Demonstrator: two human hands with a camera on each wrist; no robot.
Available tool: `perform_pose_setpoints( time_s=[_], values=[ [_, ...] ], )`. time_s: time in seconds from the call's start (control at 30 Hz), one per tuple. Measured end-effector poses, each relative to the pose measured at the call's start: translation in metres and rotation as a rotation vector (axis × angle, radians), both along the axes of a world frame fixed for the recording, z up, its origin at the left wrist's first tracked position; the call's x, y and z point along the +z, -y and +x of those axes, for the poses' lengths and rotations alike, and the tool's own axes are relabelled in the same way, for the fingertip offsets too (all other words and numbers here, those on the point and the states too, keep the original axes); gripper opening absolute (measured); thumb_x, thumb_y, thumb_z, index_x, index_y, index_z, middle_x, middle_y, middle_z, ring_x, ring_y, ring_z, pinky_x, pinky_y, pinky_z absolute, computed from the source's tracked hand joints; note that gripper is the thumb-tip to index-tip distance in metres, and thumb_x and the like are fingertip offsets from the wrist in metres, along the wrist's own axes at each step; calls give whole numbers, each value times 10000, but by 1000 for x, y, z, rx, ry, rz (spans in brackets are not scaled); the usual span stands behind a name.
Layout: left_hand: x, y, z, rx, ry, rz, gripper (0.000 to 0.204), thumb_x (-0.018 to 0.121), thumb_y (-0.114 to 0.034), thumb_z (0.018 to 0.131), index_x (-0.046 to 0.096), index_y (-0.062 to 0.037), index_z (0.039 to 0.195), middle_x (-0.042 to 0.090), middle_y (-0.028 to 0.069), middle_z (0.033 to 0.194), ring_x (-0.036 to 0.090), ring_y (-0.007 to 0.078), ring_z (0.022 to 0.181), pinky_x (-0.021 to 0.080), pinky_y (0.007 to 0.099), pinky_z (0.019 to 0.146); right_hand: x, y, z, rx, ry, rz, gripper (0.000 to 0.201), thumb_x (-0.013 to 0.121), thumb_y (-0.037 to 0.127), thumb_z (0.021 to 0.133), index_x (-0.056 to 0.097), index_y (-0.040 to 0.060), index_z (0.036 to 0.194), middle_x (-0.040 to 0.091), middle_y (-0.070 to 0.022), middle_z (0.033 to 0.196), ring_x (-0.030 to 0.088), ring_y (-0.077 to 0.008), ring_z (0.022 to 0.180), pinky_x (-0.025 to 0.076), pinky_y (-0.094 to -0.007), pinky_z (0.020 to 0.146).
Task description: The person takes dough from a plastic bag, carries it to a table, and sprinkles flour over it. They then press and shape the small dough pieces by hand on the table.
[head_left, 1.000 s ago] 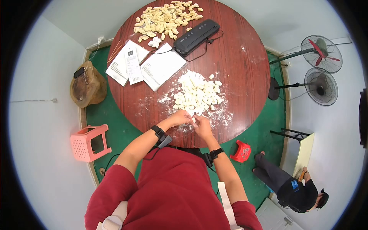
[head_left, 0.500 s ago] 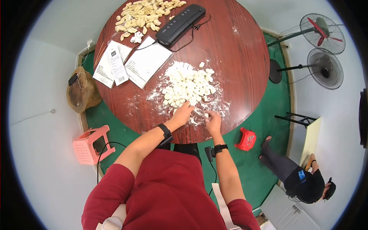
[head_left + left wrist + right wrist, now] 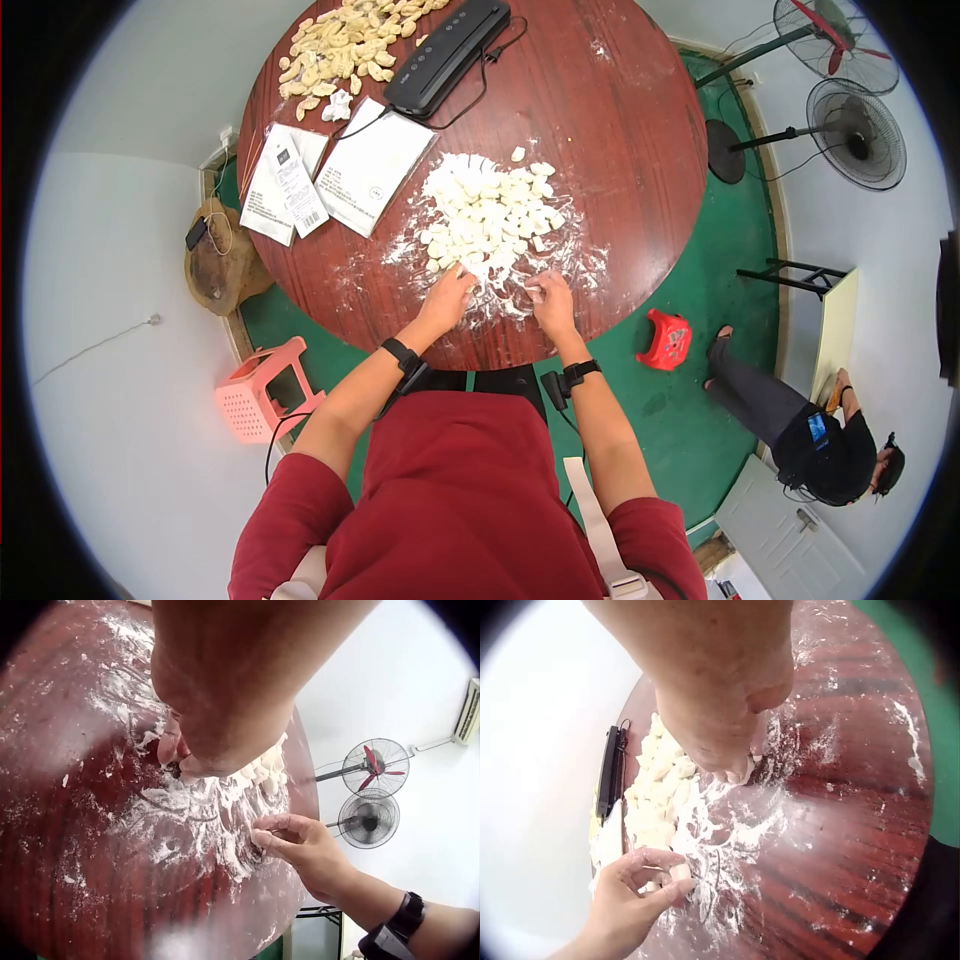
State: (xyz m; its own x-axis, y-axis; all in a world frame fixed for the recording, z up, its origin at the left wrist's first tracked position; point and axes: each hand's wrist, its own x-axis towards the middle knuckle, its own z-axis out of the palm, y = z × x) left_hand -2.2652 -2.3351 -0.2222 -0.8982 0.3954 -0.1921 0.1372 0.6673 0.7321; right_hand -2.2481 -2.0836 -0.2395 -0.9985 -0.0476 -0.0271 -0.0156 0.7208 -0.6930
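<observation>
One small pale dough piece (image 3: 680,872) sits pinched between the thumb and forefinger of the left hand (image 3: 447,298), seen best from the right wrist; it rests right at the tips, and the gap between those fingers is narrow, no wider than the piece itself. The left hand is at the near edge of a loose heap of similar pieces (image 3: 490,215). Beside it, well short of touching, the right hand (image 3: 553,305) has its thumb and forefinger drawn close together; something whitish shows at their tips, but I cannot tell whether it is dough or just flour. That hand is just off the heap's near right corner.

Streaky white flour (image 3: 578,262) spreads under and around the heap on the round, reddish-brown tabletop (image 3: 640,150). Farther off, beyond both hands, lie two white packets (image 3: 375,168), with a narrow printed pack (image 3: 294,188) over the left one. A black machine (image 3: 447,60) with a cord is near the right packet, and a scatter of yellowish shaped pieces (image 3: 345,45) covers the far left part, with a crumpled white lump (image 3: 337,106) near them.
</observation>
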Motion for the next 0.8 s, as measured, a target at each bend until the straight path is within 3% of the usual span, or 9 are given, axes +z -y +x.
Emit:
perform_pose_setpoints(
  time_s=[0.13,0.2,0.23,0.3,0.33,0.43,0.5,0.63,0.8],
  values=[
    [6,0,-2,-6,-20,6,308,667,19,791,624,-66,1083,541,164,1071,588,382,964,500,454,811,11,-3,-5,-71,34,-130,80,704,39,833,687,32,911,636,-116,946,613,-302,814,498,-378,714],
    [15,-1,0,-4,-42,14,331,672,-19,811,624,-82,1132,548,158,1079,594,369,957,505,445,801,13,-6,-13,-306,44,14,135,636,123,887,678,60,1000,605,-134,1025,575,-346,989,452,-451,869],
    [14,0,2,0,-43,13,331,672,-19,811,624,-82,1132,548,158,1079,594,369,957,505,445,801,14,-2,-18,-303,44,14,135,636,123,887,678,60,1000,605,-134,1025,575,-346,989,452,-451,869],
    [14,2,6,46,-67,25,345,669,-52,833,619,-93,1173,556,148,1083,601,353,939,507,434,790,14,7,-27,-553,-77,302,207,576,196,950,650,90,1111,574,-122,1133,527,-330,1081,399,-499,920],
    [16,4,7,49,-68,22,345,669,-52,833,619,-93,1173,556,148,1083,601,353,939,507,434,790,12,10,-33,-567,62,314,304,529,261,991,574,112,1252,499,-121,1299,442,-323,1239,334,-558,994],
    [27,18,7,109,-34,63,320,662,-87,846,622,-97,1164,562,172,1081,594,379,979,509,455,826,2,31,-47,-678,88,488,391,493,303,1013,486,106,1351,426,-149,1402,378,-332,1327,290,-571,1051],
    [33,31,7,156,57,43,322,657,-101,855,632,-102,1177,588,174,1098,597,374,1014,512,438,844,-5,41,-50,-705,78,496,430,484,315,1015,445,102,1386,400,-164,1425,354,-337,1348,274,-573,1067],
    [28,55,14,246,-182,34,268,646,-86,851,637,-80,1119,612,146,1029,601,362,983,507,430,830,-20,56,-49,-764,70,524,556,464,337,1020,314,75,1486,319,-204,1494,293,-346,1399,224,-571,1112],
    [25,80,20,311,-64,47,257,648,-38,838,651,-70,1093,620,144,988,609,352,954,497,416,834,-25,58,-52,-816,164,595,629,417,360,1035,183,91,1552,223,-194,1553,228,-334,1446,176,-568,1150]
  ],
)
